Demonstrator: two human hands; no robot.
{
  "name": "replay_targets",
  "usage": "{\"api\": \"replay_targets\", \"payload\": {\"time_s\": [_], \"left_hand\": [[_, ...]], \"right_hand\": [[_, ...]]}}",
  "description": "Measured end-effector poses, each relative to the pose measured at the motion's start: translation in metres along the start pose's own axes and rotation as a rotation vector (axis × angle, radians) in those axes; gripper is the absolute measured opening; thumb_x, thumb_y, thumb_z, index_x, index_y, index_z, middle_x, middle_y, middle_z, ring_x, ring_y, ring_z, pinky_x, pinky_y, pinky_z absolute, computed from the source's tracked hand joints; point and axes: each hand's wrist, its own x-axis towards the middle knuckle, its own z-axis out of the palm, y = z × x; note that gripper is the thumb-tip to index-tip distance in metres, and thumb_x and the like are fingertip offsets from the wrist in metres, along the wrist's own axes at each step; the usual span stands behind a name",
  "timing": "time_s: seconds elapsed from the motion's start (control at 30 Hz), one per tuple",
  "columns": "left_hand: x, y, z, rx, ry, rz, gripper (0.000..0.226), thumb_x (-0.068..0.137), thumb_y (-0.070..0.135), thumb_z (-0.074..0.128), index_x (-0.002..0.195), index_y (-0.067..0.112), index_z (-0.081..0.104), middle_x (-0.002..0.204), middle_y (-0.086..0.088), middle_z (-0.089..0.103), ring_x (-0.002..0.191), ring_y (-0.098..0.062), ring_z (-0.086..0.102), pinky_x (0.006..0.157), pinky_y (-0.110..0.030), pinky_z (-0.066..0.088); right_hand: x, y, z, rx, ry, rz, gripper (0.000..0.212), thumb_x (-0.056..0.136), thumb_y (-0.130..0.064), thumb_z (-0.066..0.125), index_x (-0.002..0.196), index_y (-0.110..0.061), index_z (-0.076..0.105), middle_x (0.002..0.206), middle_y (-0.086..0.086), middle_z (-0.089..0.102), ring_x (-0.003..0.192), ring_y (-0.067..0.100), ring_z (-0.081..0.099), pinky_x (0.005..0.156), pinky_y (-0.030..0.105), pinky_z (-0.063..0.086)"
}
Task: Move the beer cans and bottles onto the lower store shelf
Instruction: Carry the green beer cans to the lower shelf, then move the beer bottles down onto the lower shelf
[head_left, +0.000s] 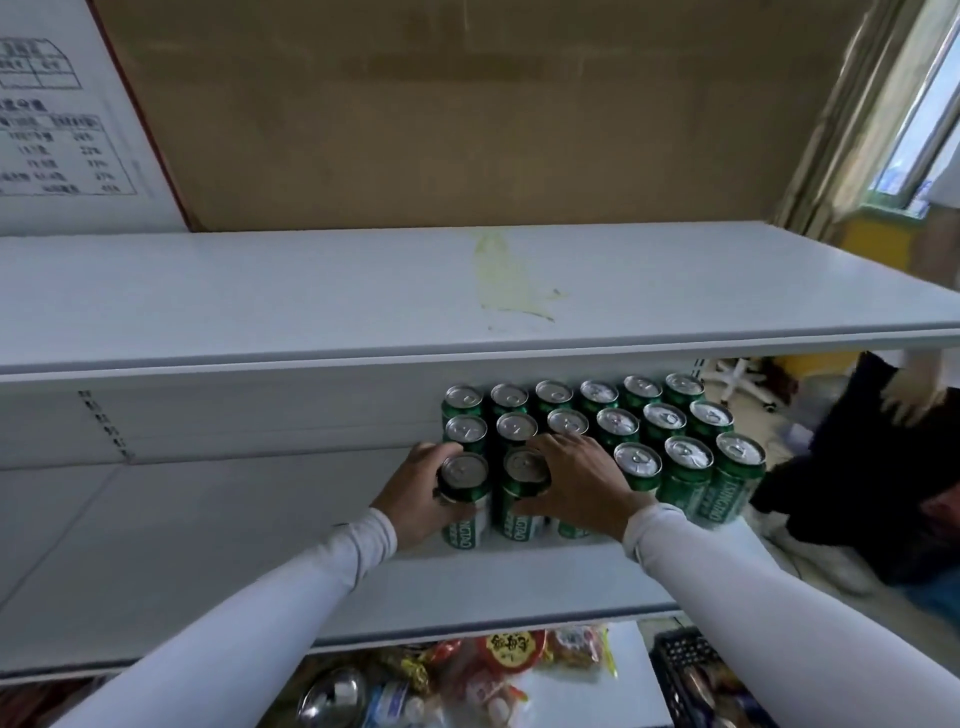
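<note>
Head view: left hand grips front-left can, right hand wraps next can. Risk: a hard nudge could topple the packed rows w/ little room on the shelf.

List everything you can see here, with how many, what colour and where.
Beer cans: about eighteen, green with silver tops, in three rows on the middle shelf.
Top shelf: one, white, bare but for a yellowish stain.
Snack packets: several, red and yellow, on the level below.
Metal bowl: one, silver, beside the packets.
Crate: one, black, lower right.
Another person: dark clothes, on the floor at right.
Left hand: grips a front-row can.
Right hand: grips the next can.
</note>
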Motion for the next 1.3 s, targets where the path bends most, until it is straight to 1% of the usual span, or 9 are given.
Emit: {"api": "replay_targets", "payload": {"time_s": [0.23,0.3,0.43,0.5,0.6,0.7,0.8,1.0,1.3], "left_hand": [[0.010,-0.006,-0.006,0.071,-0.098,0.121,0.098,0.055,0.069,0.063,0.134,0.012,0.049,0.121,-0.005,0.049,0.112,-0.016,0.052,0.096,-0.021,0.041],[0.009,-0.009,-0.003,0.043,-0.090,0.119,0.106,0.053,0.077,0.063,0.136,0.012,0.049,0.121,-0.004,0.048,0.114,-0.017,0.052,0.097,-0.023,0.044],[0.006,-0.009,0.001,0.024,-0.072,0.073,0.101,0.054,0.069,0.066,0.136,0.012,0.047,0.116,-0.002,0.041,0.115,-0.020,0.048,0.100,-0.021,0.039],[0.004,-0.007,0.003,-0.019,-0.066,0.035,0.109,0.051,0.075,0.068,0.139,0.015,0.043,0.120,-0.001,0.039,0.120,-0.020,0.046,0.101,-0.027,0.044],[-0.003,0.001,0.003,-0.048,-0.033,-0.022,0.105,0.060,0.057,0.075,0.146,0.019,0.030,0.135,-0.004,0.036,0.128,-0.020,0.042,0.100,-0.030,0.045],[-0.019,0.015,-0.002,-0.011,0.041,-0.061,0.097,0.060,0.057,0.070,0.143,0.023,0.032,0.134,0.001,0.037,0.125,-0.016,0.043,0.101,-0.030,0.041],[-0.047,0.021,-0.019,0.127,0.040,-0.148,0.085,0.076,0.047,0.074,0.145,0.022,0.031,0.145,0.000,0.032,0.131,-0.018,0.040,0.106,-0.026,0.035],[-0.139,0.012,-0.104,0.440,0.155,-0.354,0.076,0.083,0.048,0.066,0.145,0.021,0.033,0.150,-0.003,0.034,0.136,-0.020,0.037,0.109,-0.025,0.029],[-0.317,-0.033,-0.229,0.526,0.328,-0.634,0.073,0.086,0.048,0.062,0.146,0.019,0.031,0.148,-0.001,0.037,0.134,-0.018,0.039,0.110,-0.029,0.033]], "right_hand": [[-0.003,0.000,0.005,-0.028,-0.018,0.003,0.085,0.066,-0.067,0.073,0.133,-0.021,0.049,0.128,0.001,0.062,0.122,0.024,0.050,0.103,0.034,0.037],[-0.005,-0.001,0.005,-0.031,-0.016,0.011,0.084,0.068,-0.066,0.073,0.134,-0.021,0.048,0.129,0.001,0.061,0.123,0.024,0.049,0.104,0.034,0.037],[-0.006,-0.002,0.006,-0.036,-0.013,0.016,0.085,0.068,-0.066,0.072,0.137,-0.023,0.046,0.129,-0.001,0.060,0.123,0.023,0.048,0.105,0.033,0.036],[-0.005,-0.003,0.004,-0.030,-0.028,0.010,0.087,0.067,-0.067,0.072,0.138,-0.023,0.045,0.131,-0.002,0.059,0.123,0.022,0.048,0.105,0.032,0.035],[-0.004,-0.004,-0.007,-0.007,-0.056,-0.016,0.090,0.067,-0.068,0.072,0.139,-0.023,0.044,0.132,0.000,0.057,0.122,0.023,0.049,0.102,0.032,0.036],[-0.003,-0.008,-0.026,0.047,-0.044,-0.083,0.093,0.070,-0.072,0.068,0.143,-0.023,0.041,0.137,0.001,0.054,0.124,0.024,0.048,0.097,0.033,0.039],[0.006,-0.025,-0.041,0.094,-0.058,-0.194,0.079,0.078,-0.066,0.065,0.141,-0.022,0.046,0.141,0.001,0.051,0.128,0.023,0.048,0.097,0.034,0.042],[0.038,-0.121,-0.042,0.090,-0.190,-0.441,0.068,0.086,-0.060,0.061,0.140,-0.021,0.047,0.143,0.002,0.049,0.132,0.020,0.045,0.109,0.031,0.036],[0.035,-0.356,-0.017,0.044,-0.225,-0.793,0.066,0.088,-0.055,0.062,0.141,-0.019,0.047,0.144,0.002,0.050,0.130,0.020,0.047,0.105,0.027,0.035]]}}
